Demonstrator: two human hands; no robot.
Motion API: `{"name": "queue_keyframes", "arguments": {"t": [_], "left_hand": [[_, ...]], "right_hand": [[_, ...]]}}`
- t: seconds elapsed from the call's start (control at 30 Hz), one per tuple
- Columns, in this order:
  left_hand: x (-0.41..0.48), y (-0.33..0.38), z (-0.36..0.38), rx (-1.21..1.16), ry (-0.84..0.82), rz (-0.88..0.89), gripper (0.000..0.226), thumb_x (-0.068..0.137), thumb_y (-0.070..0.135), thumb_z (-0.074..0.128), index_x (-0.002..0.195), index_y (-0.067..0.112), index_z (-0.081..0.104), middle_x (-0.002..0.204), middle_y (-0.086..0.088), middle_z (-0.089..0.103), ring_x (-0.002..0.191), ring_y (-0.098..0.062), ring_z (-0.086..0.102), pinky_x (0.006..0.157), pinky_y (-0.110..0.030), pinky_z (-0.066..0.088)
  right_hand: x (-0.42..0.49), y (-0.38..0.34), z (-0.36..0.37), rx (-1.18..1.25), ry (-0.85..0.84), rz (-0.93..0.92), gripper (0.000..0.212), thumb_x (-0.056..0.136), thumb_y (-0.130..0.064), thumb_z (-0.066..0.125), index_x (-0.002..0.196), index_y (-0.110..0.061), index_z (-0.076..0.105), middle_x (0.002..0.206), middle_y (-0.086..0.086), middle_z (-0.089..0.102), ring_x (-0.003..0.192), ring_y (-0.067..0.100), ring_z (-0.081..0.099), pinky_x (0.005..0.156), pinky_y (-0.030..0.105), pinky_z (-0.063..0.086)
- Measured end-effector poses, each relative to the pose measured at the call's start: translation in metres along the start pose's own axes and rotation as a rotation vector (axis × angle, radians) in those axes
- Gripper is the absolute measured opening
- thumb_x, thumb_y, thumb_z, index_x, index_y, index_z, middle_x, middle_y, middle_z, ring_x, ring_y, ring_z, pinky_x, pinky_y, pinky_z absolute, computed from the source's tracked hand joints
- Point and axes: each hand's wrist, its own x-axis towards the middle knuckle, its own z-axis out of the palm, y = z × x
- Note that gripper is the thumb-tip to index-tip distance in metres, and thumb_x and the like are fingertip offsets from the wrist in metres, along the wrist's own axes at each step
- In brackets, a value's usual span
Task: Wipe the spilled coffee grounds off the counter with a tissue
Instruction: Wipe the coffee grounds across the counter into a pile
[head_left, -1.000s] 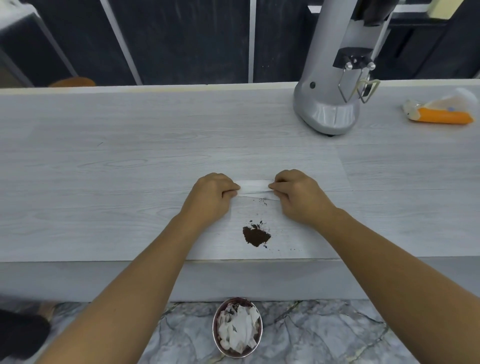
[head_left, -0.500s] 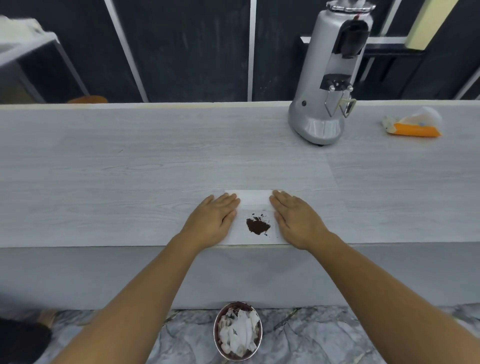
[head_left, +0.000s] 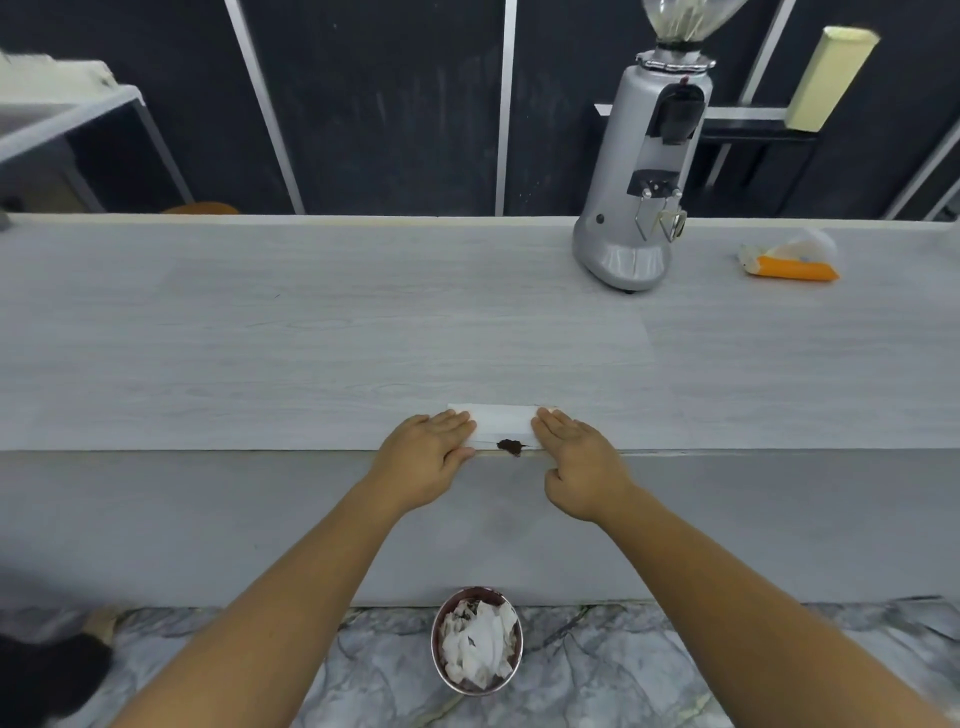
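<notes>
- the pale wood-grain counter (head_left: 311, 338) runs across in front of me, a silver coffee grinder (head_left: 639, 197) at its far right.
- below on the marble floor sits a metal bin (head_left: 477, 640) of crumpled tissues.
- my left hand (head_left: 426, 457) and right hand (head_left: 582, 462) lie flat, fingers straight, pressing the ends of the white tissue (head_left: 501, 423) at the counter's near edge.
- the coffee grounds (head_left: 510, 446) sit on the tissue between my hands, right at the lip.

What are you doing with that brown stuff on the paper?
A person presses the left hand and right hand flat on a white tissue at the counter's front edge. A small pile of coffee grounds sits between the hands at the edge, above a bin of used tissues on the floor.
</notes>
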Motion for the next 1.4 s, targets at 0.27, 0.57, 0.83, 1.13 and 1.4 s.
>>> {"name": "queue_keyframes", "arguments": {"t": [0.27, 0.57, 0.83, 1.13, 1.4], "left_hand": [[-0.029, -0.003, 0.000, 0.098, 0.126, 0.085, 0.051, 0.091, 0.043, 0.052, 0.132, 0.015, 0.064, 0.140, -0.005, 0.060, 0.132, -0.021, 0.056, 0.102, -0.039, 0.043], [-0.037, -0.008, 0.006, 0.044, 0.321, 0.197, 0.033, 0.079, 0.005, 0.080, 0.111, 0.010, 0.076, 0.117, -0.006, 0.074, 0.111, -0.023, 0.069, 0.088, -0.037, 0.052], [-0.015, -0.012, 0.001, -0.035, 0.371, 0.169, 0.014, 0.082, 0.001, 0.065, 0.084, 0.009, 0.077, 0.076, -0.003, 0.074, 0.068, -0.025, 0.067, 0.065, -0.040, 0.054], [0.015, -0.015, -0.018, -0.121, 0.247, 0.165, 0.015, 0.086, 0.000, 0.068, 0.090, 0.014, 0.073, 0.085, 0.003, 0.071, 0.078, -0.018, 0.063, 0.073, -0.035, 0.054], [0.146, -0.011, -0.059, -0.176, 0.281, 0.116, 0.012, 0.089, 0.006, 0.066, 0.092, 0.015, 0.073, 0.091, 0.002, 0.072, 0.085, -0.018, 0.066, 0.080, -0.037, 0.056]], "right_hand": [[-0.017, -0.019, 0.016, -0.061, 0.063, -0.045, 0.078, 0.078, 0.003, 0.057, 0.151, -0.004, 0.031, 0.160, 0.012, 0.027, 0.149, 0.028, 0.025, 0.122, 0.040, 0.021], [-0.016, -0.017, 0.026, -0.046, 0.224, -0.110, 0.063, 0.064, 0.017, 0.070, 0.124, -0.001, 0.063, 0.131, 0.017, 0.064, 0.118, 0.035, 0.062, 0.096, 0.049, 0.053], [0.011, -0.005, 0.010, -0.039, 0.335, -0.238, 0.040, 0.055, 0.018, 0.069, 0.084, -0.007, 0.079, 0.092, 0.006, 0.078, 0.075, 0.028, 0.072, 0.061, 0.035, 0.056], [0.045, 0.019, -0.020, 0.153, 0.286, -0.293, 0.023, 0.072, 0.011, 0.069, 0.082, -0.008, 0.078, 0.078, 0.005, 0.076, 0.069, 0.025, 0.070, 0.065, 0.035, 0.060], [0.133, 0.077, -0.097, 0.211, 0.395, -0.162, 0.017, 0.077, 0.006, 0.071, 0.087, -0.006, 0.079, 0.086, 0.007, 0.078, 0.079, 0.024, 0.072, 0.079, 0.031, 0.057]]}}
